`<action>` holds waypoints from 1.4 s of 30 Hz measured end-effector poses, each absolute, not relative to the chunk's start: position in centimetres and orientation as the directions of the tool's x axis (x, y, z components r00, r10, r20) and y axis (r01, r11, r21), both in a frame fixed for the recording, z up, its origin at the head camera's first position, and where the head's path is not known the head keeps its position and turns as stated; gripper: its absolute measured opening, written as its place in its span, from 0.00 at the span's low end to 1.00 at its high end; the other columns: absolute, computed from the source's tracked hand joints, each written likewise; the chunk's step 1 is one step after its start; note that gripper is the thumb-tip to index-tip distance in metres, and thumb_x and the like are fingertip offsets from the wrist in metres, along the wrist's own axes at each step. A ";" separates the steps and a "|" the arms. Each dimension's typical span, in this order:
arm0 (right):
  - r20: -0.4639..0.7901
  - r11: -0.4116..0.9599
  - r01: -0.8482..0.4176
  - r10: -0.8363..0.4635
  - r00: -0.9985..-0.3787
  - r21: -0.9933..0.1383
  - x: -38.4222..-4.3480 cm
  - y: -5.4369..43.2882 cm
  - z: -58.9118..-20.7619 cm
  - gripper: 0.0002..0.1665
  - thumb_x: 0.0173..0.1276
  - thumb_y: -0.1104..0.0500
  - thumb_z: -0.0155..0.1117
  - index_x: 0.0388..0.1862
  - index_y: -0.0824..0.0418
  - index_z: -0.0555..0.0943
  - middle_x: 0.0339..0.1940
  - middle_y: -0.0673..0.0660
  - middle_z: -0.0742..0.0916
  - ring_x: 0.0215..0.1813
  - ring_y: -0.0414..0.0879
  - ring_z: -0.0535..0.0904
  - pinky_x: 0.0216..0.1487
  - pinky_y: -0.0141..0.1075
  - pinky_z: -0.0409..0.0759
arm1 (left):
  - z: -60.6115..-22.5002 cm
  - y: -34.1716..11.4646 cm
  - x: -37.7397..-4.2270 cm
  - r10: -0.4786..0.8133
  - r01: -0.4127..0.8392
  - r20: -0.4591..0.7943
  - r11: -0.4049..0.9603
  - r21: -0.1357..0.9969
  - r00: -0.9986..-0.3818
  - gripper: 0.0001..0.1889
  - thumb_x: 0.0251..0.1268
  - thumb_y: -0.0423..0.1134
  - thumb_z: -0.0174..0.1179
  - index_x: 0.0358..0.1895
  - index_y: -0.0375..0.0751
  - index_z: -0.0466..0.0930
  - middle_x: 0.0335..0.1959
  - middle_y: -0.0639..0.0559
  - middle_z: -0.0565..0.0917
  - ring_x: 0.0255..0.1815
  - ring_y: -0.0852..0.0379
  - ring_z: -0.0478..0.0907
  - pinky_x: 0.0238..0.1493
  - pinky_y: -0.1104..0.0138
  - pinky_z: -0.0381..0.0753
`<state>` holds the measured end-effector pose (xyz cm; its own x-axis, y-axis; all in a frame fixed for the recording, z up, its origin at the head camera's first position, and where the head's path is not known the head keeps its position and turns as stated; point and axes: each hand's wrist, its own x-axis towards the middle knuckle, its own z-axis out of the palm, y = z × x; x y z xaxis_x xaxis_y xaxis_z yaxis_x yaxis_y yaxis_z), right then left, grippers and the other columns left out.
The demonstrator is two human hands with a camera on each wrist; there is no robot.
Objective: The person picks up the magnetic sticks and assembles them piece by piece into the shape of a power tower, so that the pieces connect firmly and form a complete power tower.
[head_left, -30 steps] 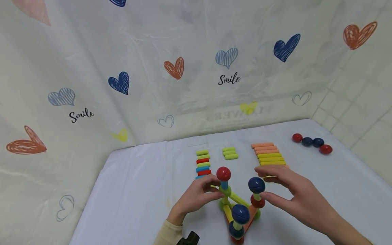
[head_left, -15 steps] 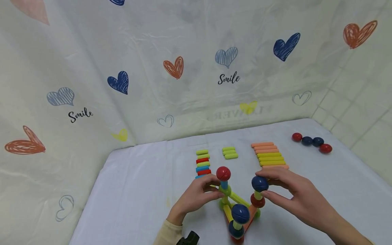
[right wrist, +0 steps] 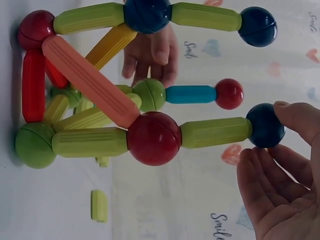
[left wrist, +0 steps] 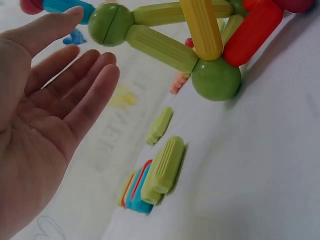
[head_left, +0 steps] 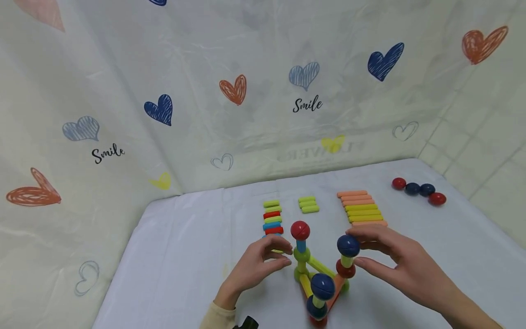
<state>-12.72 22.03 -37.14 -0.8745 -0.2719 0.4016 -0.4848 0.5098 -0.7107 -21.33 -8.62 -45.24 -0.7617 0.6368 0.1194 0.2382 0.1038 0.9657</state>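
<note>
A frame of magnetic rods and balls stands on the white cloth (head_left: 246,301). My right hand (head_left: 402,265) pinches the dark blue ball (right wrist: 266,125) topping one post, thumb on one side and fingertips on the other. A light green rod (right wrist: 216,132) joins that ball to a red ball (right wrist: 154,138) below. My left hand (head_left: 259,262) is apart from the frame with loosely bent fingers, beside a post with a green ball (left wrist: 111,24), a blue rod (head_left: 301,246) and a red ball (head_left: 300,230) on top. Another dark blue ball (head_left: 322,286) tops the nearest post.
Short coloured rods (head_left: 272,219) lie in a column behind my left hand. A few green rods (head_left: 309,205) lie to their right, then longer orange and yellow rods (head_left: 361,208). Several red and blue balls (head_left: 419,189) sit at the back right, before a heart-printed curtain (head_left: 263,91).
My right thumb and fingers came together on the dark blue ball, which tilted slightly right. My left hand let go of the green-ball post and drew back to the left.
</note>
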 end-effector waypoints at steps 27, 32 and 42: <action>0.252 0.570 -0.308 -0.177 -0.951 -0.762 -12.7 23.9 -38.7 0.27 0.63 0.57 0.71 0.60 0.46 0.76 0.54 0.47 0.83 0.51 0.34 0.82 0.46 0.24 0.79 | -43.5 -6.3 -19.0 0.912 0.293 0.213 -0.110 0.950 -0.349 0.18 0.64 0.23 0.60 0.57 0.28 0.75 0.51 0.37 0.81 0.48 0.58 0.81 0.53 0.60 0.81; 0.222 0.584 -0.268 -0.151 -0.963 -0.767 -12.8 24.1 -39.0 0.25 0.64 0.55 0.71 0.60 0.49 0.77 0.52 0.47 0.83 0.50 0.34 0.81 0.45 0.24 0.80 | -43.7 -6.1 -18.9 0.914 0.291 0.210 -0.108 0.951 -0.347 0.18 0.64 0.23 0.60 0.57 0.30 0.76 0.49 0.38 0.81 0.47 0.62 0.78 0.52 0.60 0.82; -0.020 0.541 -0.050 -0.123 -0.992 -0.839 -14.6 25.7 -41.1 0.28 0.70 0.48 0.64 0.64 0.58 0.74 0.56 0.58 0.82 0.51 0.41 0.80 0.45 0.28 0.81 | -43.4 -5.8 -18.9 0.953 0.326 0.141 -0.048 0.944 -0.269 0.20 0.64 0.27 0.62 0.59 0.34 0.75 0.49 0.42 0.80 0.46 0.68 0.74 0.52 0.68 0.80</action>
